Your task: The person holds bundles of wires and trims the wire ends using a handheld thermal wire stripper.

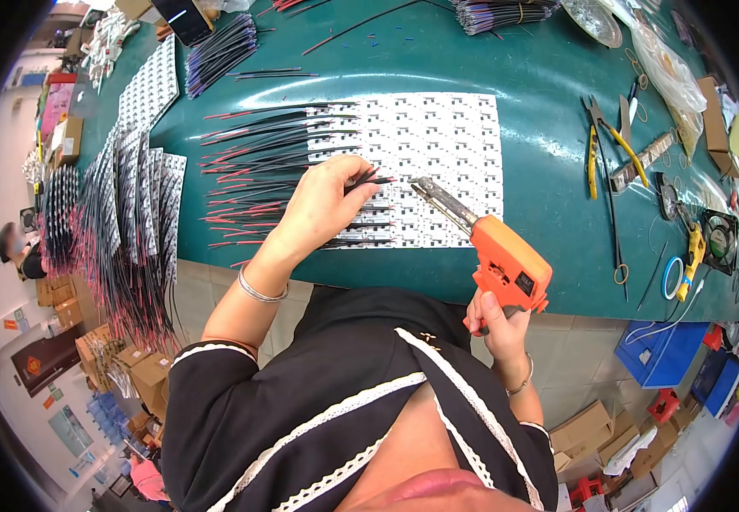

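A white panel of small circuit boards [463, 128] lies on the green table, with rows of black wires [258, 171] with red ends across its left part. My left hand [328, 200] is over the panel, its fingers pinched on a black wire [376, 180] whose tip points right. Held in my right hand [502, 326] is an orange soldering gun [510, 260], gripped by its handle. The gun's metal tip [416, 183] is over the panel, just right of the wire end. Whether the tip touches a board cannot be made out.
Wired panels [126, 196] hang over the table's left edge. Wire bundles [220, 55] lie at the back. Yellow-handled pliers [613, 141], a blue tape roll [673, 277] and a small fan [719, 239] are on the right. A person [19, 247] is far left.
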Motion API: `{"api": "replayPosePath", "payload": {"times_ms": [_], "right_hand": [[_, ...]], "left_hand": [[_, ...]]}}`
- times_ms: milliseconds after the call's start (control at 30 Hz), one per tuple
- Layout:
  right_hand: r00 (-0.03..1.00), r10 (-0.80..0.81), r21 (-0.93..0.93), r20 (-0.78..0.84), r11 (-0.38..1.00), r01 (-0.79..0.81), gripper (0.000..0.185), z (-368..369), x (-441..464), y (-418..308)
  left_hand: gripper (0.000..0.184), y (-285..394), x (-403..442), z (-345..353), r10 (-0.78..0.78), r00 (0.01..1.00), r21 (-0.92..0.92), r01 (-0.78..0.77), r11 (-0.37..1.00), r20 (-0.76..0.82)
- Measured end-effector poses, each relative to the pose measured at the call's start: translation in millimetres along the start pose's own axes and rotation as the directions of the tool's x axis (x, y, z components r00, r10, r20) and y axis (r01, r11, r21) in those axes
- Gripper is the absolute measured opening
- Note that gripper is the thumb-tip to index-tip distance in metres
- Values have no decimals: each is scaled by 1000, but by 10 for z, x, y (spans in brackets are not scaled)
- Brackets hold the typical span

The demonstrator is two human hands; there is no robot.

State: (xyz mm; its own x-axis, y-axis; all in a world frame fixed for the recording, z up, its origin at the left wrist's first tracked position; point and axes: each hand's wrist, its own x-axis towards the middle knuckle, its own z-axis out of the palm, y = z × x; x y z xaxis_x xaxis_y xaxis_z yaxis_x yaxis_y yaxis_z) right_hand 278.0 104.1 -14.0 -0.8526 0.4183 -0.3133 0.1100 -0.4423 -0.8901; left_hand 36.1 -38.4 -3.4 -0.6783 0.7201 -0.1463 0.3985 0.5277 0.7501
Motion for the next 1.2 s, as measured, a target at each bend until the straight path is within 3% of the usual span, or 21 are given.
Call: {"api": "replayPosePath", "payload": {"times_ms": [100,267,633,1100,1200], "right_hand": [[1000,-2,-10,8,1000,2,38,-22,-2,13],[1000,24,-31,-17,999,-25,24,33,15,-65],[999,50,-66,-16,997,-51,24,46,27,-27],[996,83,-90,18,993,-81,24,20,35,17],[998,69,10,-16,998,-69,29,45,7,-13]], "left_hand": [[18,6,7,-3,-11,1000,7,11,1000,1],[18,-24,23,13,-6,1000,2,6,1000,-15],[14,-25,21,76,67,997,123,-63,990,-28],[12,-4,19,90,83,996,149,-77,986,-32],[11,13,21,73,97,995,153,-93,984,-22]]}}
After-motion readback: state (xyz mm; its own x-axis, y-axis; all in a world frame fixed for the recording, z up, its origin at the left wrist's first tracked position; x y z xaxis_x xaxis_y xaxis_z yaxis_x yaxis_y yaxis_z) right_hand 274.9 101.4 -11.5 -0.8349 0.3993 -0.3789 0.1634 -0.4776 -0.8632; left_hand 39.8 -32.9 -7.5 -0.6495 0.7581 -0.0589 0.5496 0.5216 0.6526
